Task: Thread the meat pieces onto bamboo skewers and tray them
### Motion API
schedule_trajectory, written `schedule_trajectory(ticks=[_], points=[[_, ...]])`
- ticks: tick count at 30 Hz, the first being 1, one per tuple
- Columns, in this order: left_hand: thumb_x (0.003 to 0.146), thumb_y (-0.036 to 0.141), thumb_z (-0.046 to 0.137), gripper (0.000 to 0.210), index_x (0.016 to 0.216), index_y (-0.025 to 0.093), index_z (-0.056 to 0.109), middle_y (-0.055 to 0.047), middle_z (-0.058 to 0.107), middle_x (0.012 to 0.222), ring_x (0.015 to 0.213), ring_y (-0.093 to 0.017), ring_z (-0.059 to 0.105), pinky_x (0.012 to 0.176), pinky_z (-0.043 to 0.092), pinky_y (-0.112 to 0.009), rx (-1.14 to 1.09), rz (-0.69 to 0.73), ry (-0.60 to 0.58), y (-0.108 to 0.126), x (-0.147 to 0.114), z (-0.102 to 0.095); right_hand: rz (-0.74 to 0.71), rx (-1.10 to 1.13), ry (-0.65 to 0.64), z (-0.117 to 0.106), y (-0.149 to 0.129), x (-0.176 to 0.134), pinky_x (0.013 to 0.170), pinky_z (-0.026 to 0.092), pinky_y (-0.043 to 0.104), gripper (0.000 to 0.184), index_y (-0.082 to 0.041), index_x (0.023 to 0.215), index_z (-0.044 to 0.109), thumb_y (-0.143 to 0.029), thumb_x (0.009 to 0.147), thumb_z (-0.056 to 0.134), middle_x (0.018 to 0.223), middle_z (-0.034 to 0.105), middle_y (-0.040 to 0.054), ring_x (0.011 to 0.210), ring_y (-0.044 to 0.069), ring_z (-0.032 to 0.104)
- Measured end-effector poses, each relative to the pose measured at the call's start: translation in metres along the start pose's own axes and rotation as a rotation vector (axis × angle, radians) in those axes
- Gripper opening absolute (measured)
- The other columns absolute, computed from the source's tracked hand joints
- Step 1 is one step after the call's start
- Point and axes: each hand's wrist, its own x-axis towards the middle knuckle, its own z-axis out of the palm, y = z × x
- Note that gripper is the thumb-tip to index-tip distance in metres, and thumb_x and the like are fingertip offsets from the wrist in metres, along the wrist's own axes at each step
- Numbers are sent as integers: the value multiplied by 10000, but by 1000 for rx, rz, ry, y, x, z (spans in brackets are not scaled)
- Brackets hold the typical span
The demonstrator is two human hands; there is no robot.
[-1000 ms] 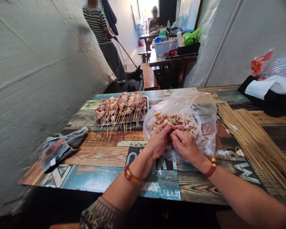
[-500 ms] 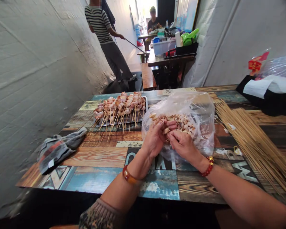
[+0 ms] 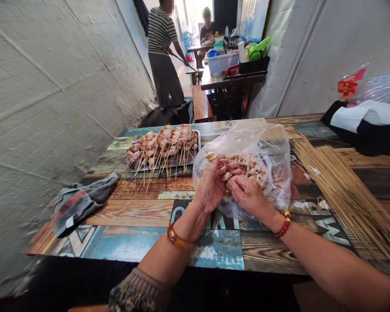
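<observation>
Over a clear plastic bag [image 3: 281, 173] of garlic cloves [image 3: 255, 169], my two hands meet. My left hand [image 3: 212, 184] is curled round a garlic clove [image 3: 226, 176], with the palm turned inward. Right beside that clove, the thumb and fingers of my right hand [image 3: 247, 193] are pinched together on what looks like a bamboo skewer, mostly hidden by the hand. To the left, a metal tray [image 3: 199, 141] bears a pile of garlic skewers [image 3: 169, 143], their bare stick ends pointing toward me.
Loose bamboo skewers [image 3: 341, 190] lie at the right. A grey cloth [image 3: 81, 201] rests at the left. Behind the skewers stands a black container [image 3: 354, 134] with white paper. Further back are a person in a striped top [image 3: 162, 32] holding a pole, a bench [image 3: 201, 104] and a seated person [image 3: 208, 32].
My left hand's fingers have shifted slightly around the clove, while my right hand stays almost in place. The person in stripes has moved right and stands more upright.
</observation>
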Motion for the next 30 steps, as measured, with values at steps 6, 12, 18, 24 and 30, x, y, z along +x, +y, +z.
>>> schedule_trajectory(ticks=[6, 12, 18, 24, 30], points=[[772, 409, 689, 256, 895, 193, 630, -55, 721, 915, 836, -170, 684, 860, 535, -335, -40, 56, 50, 2, 5, -6, -13, -14, -17, -1, -1, 0, 555, 377, 261, 293, -211, 659, 519, -241, 935, 427, 476, 502, -35, 484, 129, 487], [774, 310, 688, 158, 849, 185, 626, -47, 718, 872, 781, -150, 679, 784, 541, -290, 23, 45, 42, 1, 2, 1, -7, 14, -32, -2, 0, 0, 544, 364, 258, 308, -212, 662, 491, -253, 952, 395, 473, 485, -38, 473, 126, 471], [828, 372, 624, 254, 956, 153, 623, -85, 709, 950, 830, -172, 680, 828, 539, -328, -51, 17, 60, 6, 3, -2, -3, 8, -14, -1, -1, 0, 546, 358, 246, 317, -210, 626, 485, -229, 936, 420, 476, 489, -38, 476, 116, 473], [861, 301, 583, 167, 937, 156, 618, -75, 709, 904, 797, -163, 672, 815, 542, -338, -83, 80, 133, 13, 7, -8, -13, -36, -12, 1, -1, -2, 547, 354, 240, 316, -215, 598, 459, -215, 913, 446, 487, 490, -34, 495, 117, 480], [837, 252, 587, 99, 825, 154, 597, -80, 710, 871, 815, -158, 686, 789, 528, -276, -63, 87, 115, 9, 7, -7, -12, -30, -31, -1, 0, -3, 554, 354, 244, 311, -216, 611, 445, -223, 922, 432, 505, 488, -29, 503, 120, 476]])
